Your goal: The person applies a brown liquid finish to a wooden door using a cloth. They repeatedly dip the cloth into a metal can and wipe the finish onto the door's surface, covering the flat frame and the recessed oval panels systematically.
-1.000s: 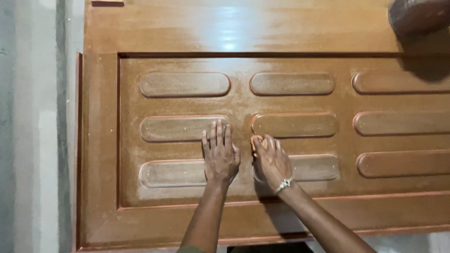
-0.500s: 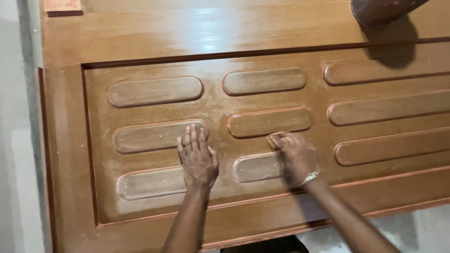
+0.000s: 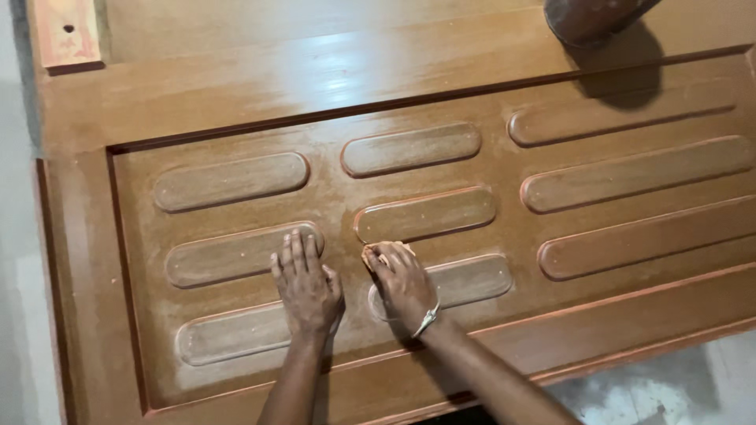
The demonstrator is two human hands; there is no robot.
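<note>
Both hands (image 3: 354, 287) on dusty door panel (image 3: 504, 169), perhaps sanding.

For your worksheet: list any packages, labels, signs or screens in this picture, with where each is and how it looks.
None in view: only a brown carved wooden door panel, dusty, with raised oblong shapes. The left hand lies flat on it; the right hand presses a small piece of something, too hidden to identify.

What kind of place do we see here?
Probably a carpentry or furniture workshop: a large carved wooden door panel lies flat, dusted with fine powder, and the right hand presses something small, perhaps sandpaper, on it.
</note>
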